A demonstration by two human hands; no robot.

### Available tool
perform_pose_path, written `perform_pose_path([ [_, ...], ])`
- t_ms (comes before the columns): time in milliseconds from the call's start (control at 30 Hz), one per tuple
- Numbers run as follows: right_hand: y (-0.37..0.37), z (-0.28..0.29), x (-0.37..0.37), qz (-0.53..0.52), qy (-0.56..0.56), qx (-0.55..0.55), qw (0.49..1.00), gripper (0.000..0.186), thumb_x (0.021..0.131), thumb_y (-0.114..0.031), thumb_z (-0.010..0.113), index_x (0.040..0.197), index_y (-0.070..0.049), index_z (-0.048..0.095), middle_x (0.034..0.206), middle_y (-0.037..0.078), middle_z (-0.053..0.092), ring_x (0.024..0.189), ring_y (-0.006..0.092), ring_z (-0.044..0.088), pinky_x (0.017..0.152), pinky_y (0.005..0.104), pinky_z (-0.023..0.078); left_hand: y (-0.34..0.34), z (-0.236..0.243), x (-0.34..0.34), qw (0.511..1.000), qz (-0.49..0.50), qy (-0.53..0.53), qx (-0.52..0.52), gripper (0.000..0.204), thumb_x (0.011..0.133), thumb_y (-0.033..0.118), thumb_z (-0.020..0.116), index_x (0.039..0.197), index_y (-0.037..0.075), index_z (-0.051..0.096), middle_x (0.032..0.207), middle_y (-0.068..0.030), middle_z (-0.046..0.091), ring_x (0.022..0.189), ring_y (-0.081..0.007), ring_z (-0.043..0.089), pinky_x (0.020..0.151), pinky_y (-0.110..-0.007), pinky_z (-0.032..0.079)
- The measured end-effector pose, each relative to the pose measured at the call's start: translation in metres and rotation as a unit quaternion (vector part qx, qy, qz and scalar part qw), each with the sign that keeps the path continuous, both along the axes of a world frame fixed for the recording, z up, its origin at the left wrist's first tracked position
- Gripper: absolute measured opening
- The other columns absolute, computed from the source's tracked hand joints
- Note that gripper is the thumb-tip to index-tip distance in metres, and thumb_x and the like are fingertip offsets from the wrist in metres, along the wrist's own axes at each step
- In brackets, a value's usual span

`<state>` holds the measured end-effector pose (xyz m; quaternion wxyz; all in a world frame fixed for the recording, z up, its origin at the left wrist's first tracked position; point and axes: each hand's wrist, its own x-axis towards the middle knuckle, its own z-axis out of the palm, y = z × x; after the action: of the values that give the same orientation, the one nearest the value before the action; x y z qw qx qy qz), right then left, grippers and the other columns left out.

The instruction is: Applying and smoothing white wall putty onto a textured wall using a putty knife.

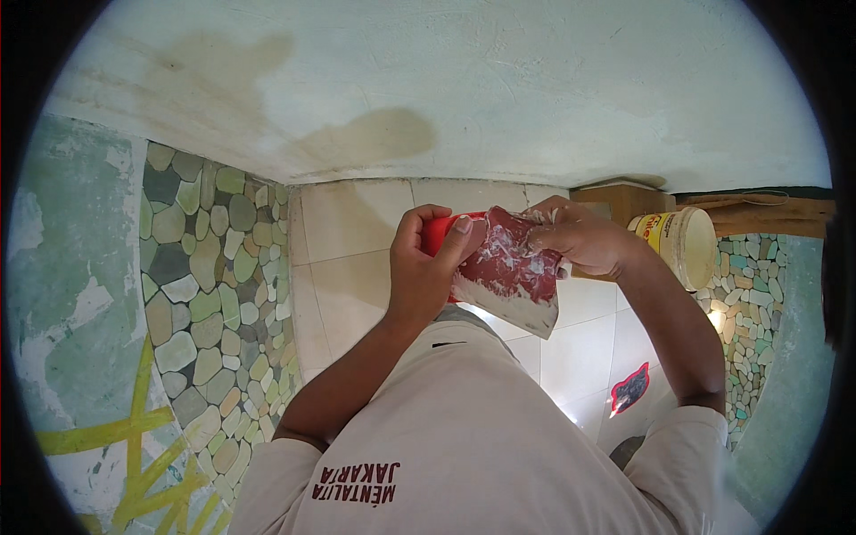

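A red plastic scraper point(508, 267), smeared with white putty and with a pale, coated lower edge, is held up in front of my body. A brighter red piece point(438, 230) shows behind its upper left; whether it is a separate tool I cannot tell. My left hand point(419, 267) is closed round the left side, thumb on the front. My right hand point(584, 236) grips the upper right of the scraper, with putty on the fingers.
A pale wall point(446, 89) rises ahead. A cream bucket point(697, 250) with a yellow label stands beside wooden boards point(762, 212) at right. A red-edged dark object point(630, 388) lies on the tiles point(352, 294). Pebble-patterned surfaces point(205, 294) flank both sides.
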<state>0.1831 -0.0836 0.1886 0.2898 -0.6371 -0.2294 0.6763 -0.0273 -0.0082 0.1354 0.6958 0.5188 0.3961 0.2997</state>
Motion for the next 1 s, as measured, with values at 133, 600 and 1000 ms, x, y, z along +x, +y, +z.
perform_pose_path([
  [133, -0.009, -0.010, 0.000, -0.037, 0.088, 0.007, 0.995, 0.023, 0.085, -0.007, 0.062, 0.105, 0.004, 0.059, 0.075, 0.005, 0.065, 0.061, 0.0110, 0.061, 0.049, 0.0237, 0.046, 0.002, -0.004, 0.003, 1.000, 0.003, -0.003, -0.003, 0.032, 0.091, 0.024, 0.067, 0.108, -0.001, 0.055, 0.096, -0.0061, 0.059, 0.087, -0.0098, 0.054, 0.078, -0.023, 0.047],
  [600, -0.054, -0.039, 0.011, -0.242, 0.299, 0.128, 0.914, 0.033, 0.082, -0.007, 0.060, 0.114, 0.002, 0.060, 0.103, 0.011, 0.068, 0.091, 0.0184, 0.067, 0.082, 0.0321, 0.055, 0.019, -0.020, 0.024, 0.997, 0.052, -0.051, -0.022, 0.028, 0.093, 0.023, 0.065, 0.105, 0.000, 0.056, 0.094, -0.0041, 0.059, 0.086, -0.0093, 0.054, 0.078, -0.024, 0.046],
  [1000, -0.061, -0.024, 0.044, -0.412, 0.363, 0.411, 0.728, 0.039, 0.087, -0.011, 0.056, 0.125, -0.001, 0.050, 0.114, 0.013, 0.063, 0.104, 0.0245, 0.064, 0.085, 0.0408, 0.054, 0.036, -0.011, 0.040, 0.989, 0.058, -0.099, -0.094, 0.027, 0.100, 0.031, 0.051, 0.105, 0.005, 0.057, 0.095, -0.0038, 0.062, 0.088, -0.0122, 0.060, 0.082, -0.029, 0.047],
])
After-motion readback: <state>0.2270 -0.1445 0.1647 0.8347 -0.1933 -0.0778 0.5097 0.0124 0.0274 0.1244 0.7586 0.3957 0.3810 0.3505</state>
